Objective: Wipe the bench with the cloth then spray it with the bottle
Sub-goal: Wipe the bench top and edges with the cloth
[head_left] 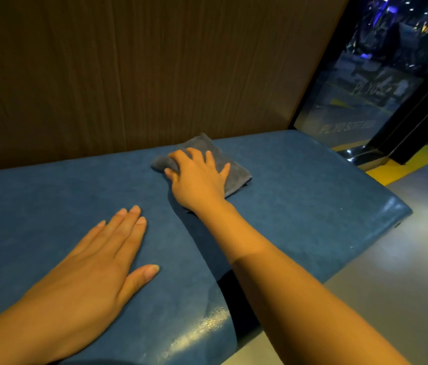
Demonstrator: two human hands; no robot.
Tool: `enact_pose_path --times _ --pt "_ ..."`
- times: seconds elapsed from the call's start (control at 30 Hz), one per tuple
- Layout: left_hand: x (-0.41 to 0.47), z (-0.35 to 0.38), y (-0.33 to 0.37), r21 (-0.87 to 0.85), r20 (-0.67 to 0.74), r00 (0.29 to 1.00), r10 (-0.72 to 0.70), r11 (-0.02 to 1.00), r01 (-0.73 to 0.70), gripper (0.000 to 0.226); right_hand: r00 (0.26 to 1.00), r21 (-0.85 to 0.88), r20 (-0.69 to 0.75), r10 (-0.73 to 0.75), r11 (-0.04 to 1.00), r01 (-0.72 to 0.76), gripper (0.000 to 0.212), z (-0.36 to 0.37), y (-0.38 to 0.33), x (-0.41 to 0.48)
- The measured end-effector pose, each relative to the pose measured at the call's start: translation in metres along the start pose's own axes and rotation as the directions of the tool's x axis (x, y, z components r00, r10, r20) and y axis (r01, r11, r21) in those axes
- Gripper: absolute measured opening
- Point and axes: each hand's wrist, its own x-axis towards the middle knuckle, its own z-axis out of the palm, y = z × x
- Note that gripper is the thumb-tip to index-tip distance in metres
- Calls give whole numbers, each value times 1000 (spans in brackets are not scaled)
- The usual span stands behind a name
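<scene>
A blue padded bench (pixel 299 196) runs across the view against a wall. A folded grey cloth (pixel 236 172) lies on its far part, near the wall. My right hand (pixel 199 177) lies flat on the cloth with the fingers spread, pressing it onto the seat. My left hand (pixel 97 264) rests palm down on the bench's near left part, fingers straight and slightly apart, holding nothing. No spray bottle is in view.
A brown wood-grain wall panel (pixel 128 75) rises right behind the bench. At the right is a dark glass door or window (pixel 360 101) with a metal sill. The bench ends at a rounded edge (pixel 392 214) above a grey floor (pixel 405 285) with a yellow strip.
</scene>
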Motion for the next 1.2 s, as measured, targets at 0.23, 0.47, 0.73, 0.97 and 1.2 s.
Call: enact_pose_path --times 0.23,0.47,0.73,0.97,1.2 --pt "0 -5 1 -9 154 988 -15 1000 16 89 970 25 5 -244 970 244 35 -3 7 -63" --pt "-8 1 -5 -61 136 990 -30 997 39 98 988 -5 23 -153 988 154 35 -30 65 -95" --pt "-10 -7 -1 -59 184 983 -12 998 24 94 913 -126 -121 390 906 -404 45 -72 165 -69" --pt "-10 -2 2 -7 41 999 -24 1000 25 89 703 32 -274 656 737 -675 43 -64 157 -86" --pt "-7 -1 1 124 155 987 -29 992 9 69 736 13 -262 625 764 -645 41 -38 94 -103"
